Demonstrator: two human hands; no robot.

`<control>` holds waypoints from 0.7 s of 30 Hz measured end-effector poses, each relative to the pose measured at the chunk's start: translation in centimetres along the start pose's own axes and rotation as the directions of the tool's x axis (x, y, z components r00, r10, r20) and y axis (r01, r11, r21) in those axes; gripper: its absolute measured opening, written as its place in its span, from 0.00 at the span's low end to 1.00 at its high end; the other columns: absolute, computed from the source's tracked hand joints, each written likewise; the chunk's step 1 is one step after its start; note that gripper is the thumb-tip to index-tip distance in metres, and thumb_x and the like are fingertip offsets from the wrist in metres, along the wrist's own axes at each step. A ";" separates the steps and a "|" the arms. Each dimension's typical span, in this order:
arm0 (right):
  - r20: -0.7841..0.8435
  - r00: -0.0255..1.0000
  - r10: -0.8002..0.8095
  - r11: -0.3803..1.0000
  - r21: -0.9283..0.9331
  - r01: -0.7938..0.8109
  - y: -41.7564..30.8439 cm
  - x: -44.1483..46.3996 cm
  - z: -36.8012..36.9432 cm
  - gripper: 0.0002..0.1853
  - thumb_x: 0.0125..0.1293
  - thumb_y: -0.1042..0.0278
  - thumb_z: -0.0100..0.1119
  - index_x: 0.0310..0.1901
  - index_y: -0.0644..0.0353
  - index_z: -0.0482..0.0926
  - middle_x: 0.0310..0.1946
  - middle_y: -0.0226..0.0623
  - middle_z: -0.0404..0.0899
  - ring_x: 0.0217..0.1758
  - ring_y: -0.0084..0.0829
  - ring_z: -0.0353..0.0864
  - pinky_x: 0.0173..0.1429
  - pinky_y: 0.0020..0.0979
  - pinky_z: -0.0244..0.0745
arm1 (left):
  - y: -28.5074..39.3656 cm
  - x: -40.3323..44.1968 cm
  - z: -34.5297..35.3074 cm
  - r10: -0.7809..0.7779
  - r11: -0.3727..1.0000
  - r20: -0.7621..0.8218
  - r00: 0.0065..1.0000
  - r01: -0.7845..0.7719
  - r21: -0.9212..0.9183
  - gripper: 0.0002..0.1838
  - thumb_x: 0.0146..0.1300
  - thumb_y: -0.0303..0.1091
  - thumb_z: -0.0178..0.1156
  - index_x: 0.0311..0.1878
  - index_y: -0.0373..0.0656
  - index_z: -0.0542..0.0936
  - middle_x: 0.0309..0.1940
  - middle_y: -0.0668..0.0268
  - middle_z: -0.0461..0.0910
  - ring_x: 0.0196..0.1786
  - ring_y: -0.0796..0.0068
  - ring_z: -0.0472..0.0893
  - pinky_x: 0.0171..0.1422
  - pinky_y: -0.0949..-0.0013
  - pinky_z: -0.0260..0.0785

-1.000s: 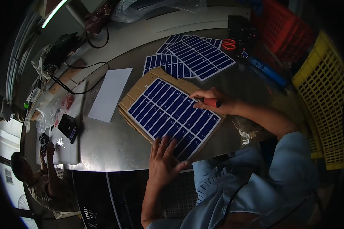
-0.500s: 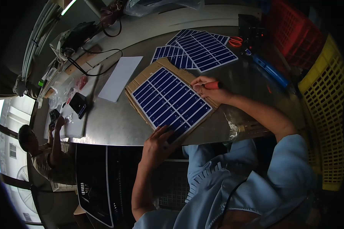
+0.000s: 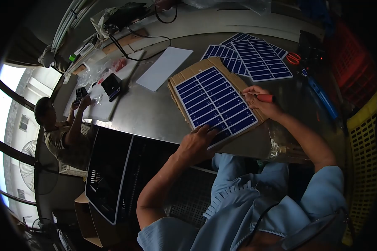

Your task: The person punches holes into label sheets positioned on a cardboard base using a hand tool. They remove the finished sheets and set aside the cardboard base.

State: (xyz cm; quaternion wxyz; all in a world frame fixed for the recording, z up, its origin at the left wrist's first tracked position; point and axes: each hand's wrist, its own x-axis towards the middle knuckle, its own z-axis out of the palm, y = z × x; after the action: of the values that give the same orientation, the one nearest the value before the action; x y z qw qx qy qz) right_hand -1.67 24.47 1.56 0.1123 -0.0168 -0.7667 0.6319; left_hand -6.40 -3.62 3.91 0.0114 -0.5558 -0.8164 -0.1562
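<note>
A white sheet printed with rows of blue labels lies on a piece of brown cardboard in front of me. My left hand rests on the sheet's near left corner, fingers laid out over the labels. At the right edge of the sheet, my right hand is closed around a red-handled tool. The handle's end sticks out to the right; the working tip is too small and hidden to make out. More blue label sheets lie overlapping beyond the cardboard.
Orange-handled scissors and a blue tool lie to the right, near red and yellow crates. Left of the cardboard is a white sheet. A co-worker handles a dark object at the table's far left.
My view has turned, so the table and everything on it appear shifted to the right. Both hands keep nearly the same places on the label sheet.
</note>
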 end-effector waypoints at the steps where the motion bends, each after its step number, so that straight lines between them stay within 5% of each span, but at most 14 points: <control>1: 0.043 0.998 0.040 0.999 0.016 -0.041 0.4 0.1 -0.4 0.19 0.68 0.53 0.56 0.51 0.59 0.73 0.39 0.27 0.75 0.40 0.15 0.74 0.41 0.20 0.73 | 0.6 0.2 -0.3 -0.070 0.997 0.122 0.990 0.067 0.030 0.29 0.54 0.40 0.65 0.58 0.40 0.72 0.55 0.47 0.70 0.54 0.49 0.75 0.51 0.57 0.76; 3: 0.110 0.990 0.083 0.992 0.086 -0.093 1.7 0.5 -1.0 0.22 0.68 0.51 0.56 0.55 0.57 0.70 0.48 0.29 0.73 0.48 0.18 0.74 0.48 0.23 0.75 | 1.1 0.2 -0.2 -0.088 0.994 0.271 0.958 0.065 0.092 0.29 0.58 0.38 0.60 0.62 0.39 0.68 0.62 0.46 0.64 0.61 0.46 0.71 0.53 0.57 0.76; 7: 0.069 0.994 0.089 0.994 0.052 -0.093 1.2 0.3 -0.8 0.22 0.68 0.51 0.55 0.55 0.57 0.70 0.50 0.31 0.73 0.49 0.20 0.74 0.50 0.25 0.75 | 0.2 -0.4 1.7 -0.059 0.984 0.183 0.981 0.027 0.176 0.27 0.59 0.37 0.60 0.61 0.37 0.68 0.58 0.46 0.68 0.58 0.47 0.74 0.48 0.57 0.78; 9: 0.050 0.993 0.109 0.992 0.063 -0.112 1.1 0.2 -0.8 0.23 0.68 0.50 0.54 0.56 0.58 0.69 0.52 0.33 0.72 0.49 0.22 0.75 0.51 0.26 0.75 | -0.6 -1.1 2.7 0.028 0.983 0.018 0.999 -0.031 0.181 0.22 0.60 0.35 0.60 0.55 0.37 0.71 0.54 0.47 0.72 0.52 0.47 0.78 0.43 0.58 0.80; 13: -0.010 0.999 0.035 0.997 0.071 -0.034 1.5 0.5 -1.3 0.21 0.67 0.51 0.56 0.53 0.56 0.72 0.44 0.28 0.74 0.46 0.19 0.73 0.46 0.26 0.73 | -0.7 -1.7 1.7 -0.073 0.995 -0.160 0.984 0.083 0.054 0.14 0.60 0.32 0.59 0.48 0.38 0.74 0.43 0.50 0.79 0.42 0.52 0.83 0.37 0.60 0.79; 15: -0.044 0.995 -0.092 0.996 -0.020 0.091 1.7 1.0 -2.3 0.22 0.68 0.49 0.54 0.52 0.58 0.73 0.43 0.28 0.75 0.46 0.19 0.74 0.48 0.23 0.70 | -0.3 -1.3 0.4 -0.402 0.915 -0.348 0.847 0.389 -0.109 0.10 0.61 0.30 0.58 0.44 0.40 0.74 0.34 0.53 0.81 0.36 0.57 0.84 0.34 0.62 0.77; 16: -0.051 0.994 -0.092 0.996 -0.021 0.091 0.6 0.7 -2.0 0.22 0.68 0.49 0.54 0.52 0.58 0.73 0.43 0.28 0.75 0.46 0.19 0.74 0.48 0.23 0.70 | -1.1 -1.2 1.5 -0.318 0.946 -0.576 0.753 0.290 -0.144 0.11 0.59 0.27 0.57 0.45 0.44 0.71 0.26 0.58 0.79 0.27 0.55 0.81 0.29 0.59 0.74; 19: -0.167 0.983 0.078 0.992 0.115 -0.060 -2.0 0.4 -1.2 0.22 0.68 0.46 0.52 0.48 0.59 0.75 0.40 0.28 0.77 0.46 0.19 0.75 0.50 0.20 0.68 | -1.1 -1.2 2.5 -0.247 0.967 -0.732 0.635 0.208 -0.145 0.13 0.58 0.24 0.57 0.47 0.43 0.72 0.30 0.57 0.80 0.29 0.57 0.82 0.29 0.62 0.75; 21: 0.018 0.992 0.127 0.992 -0.015 -0.127 -0.8 2.0 -2.6 0.26 0.66 0.41 0.53 0.45 0.59 0.77 0.38 0.30 0.79 0.45 0.21 0.76 0.48 0.19 0.69 | -0.5 -1.1 3.2 -0.184 0.981 -0.727 0.661 0.173 -0.091 0.13 0.58 0.23 0.57 0.47 0.42 0.72 0.31 0.57 0.80 0.31 0.58 0.83 0.30 0.64 0.75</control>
State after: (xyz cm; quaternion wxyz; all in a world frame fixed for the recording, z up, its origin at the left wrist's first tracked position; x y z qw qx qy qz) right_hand -3.02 27.18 3.08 0.0645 -0.0605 -0.7692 0.6328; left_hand -5.94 -3.88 0.60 0.3175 -0.3642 -0.7930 -0.3712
